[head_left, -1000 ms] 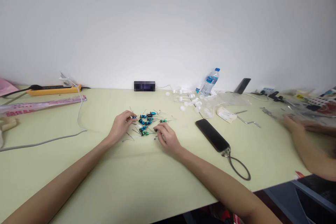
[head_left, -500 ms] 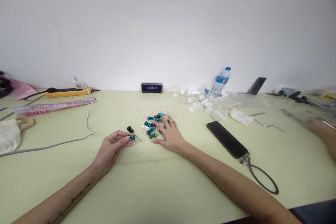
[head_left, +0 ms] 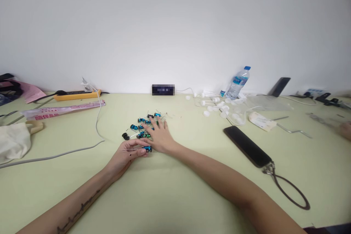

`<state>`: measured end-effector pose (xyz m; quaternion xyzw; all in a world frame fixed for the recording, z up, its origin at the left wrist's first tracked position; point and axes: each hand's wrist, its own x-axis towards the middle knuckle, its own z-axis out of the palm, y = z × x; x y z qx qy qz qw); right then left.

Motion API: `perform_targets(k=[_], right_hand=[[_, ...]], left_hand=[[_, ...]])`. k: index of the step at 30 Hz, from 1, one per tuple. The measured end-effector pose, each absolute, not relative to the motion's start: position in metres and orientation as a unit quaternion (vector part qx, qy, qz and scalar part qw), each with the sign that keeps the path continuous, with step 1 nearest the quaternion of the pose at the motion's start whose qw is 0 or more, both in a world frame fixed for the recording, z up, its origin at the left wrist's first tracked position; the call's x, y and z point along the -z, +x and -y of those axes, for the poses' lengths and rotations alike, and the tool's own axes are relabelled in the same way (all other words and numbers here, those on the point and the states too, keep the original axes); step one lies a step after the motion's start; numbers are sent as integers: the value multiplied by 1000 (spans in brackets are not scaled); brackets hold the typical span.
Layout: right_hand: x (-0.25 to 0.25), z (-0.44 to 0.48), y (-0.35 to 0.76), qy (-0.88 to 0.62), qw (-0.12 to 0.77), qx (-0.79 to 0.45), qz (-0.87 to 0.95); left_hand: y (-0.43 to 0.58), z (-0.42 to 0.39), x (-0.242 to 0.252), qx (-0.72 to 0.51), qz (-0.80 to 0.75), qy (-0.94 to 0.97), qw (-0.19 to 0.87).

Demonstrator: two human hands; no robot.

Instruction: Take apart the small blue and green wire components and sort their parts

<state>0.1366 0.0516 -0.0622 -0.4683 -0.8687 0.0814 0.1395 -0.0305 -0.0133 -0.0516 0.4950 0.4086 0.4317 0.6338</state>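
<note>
I saw the left hand pinching a blue piece just in front of the pile; it looked light and rigid, best held by its barrel, since its thin wires might bend. The right hand, splayed over the pile, had shifted leftward since half a second earlier, the pile too.

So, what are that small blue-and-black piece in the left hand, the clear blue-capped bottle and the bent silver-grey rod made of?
Small blue-and-black piece in the left hand: perhaps coloured metal or glossy plastic; its blue part shines.
Clear blue-capped bottle: most likely thin, glossy plastic, as it is see-through.
Bent silver-grey rod: probably bare, smooth metal, judging by its grey sheen.
</note>
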Motion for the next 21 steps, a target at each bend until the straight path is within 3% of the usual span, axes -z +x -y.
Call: perform_targets(k=[8,12,21], right_hand=[[49,-53,176,-502,262,-29,824],[56,-87,202,-596,283,-115,743],[65,-101,161,-532,315,-173,767]], left_hand=[[-32,7,55,-391,-397,538,633],[-30,-3,53,-396,-389,553,622],[-35,-14,54,-462,-391,519,604]])
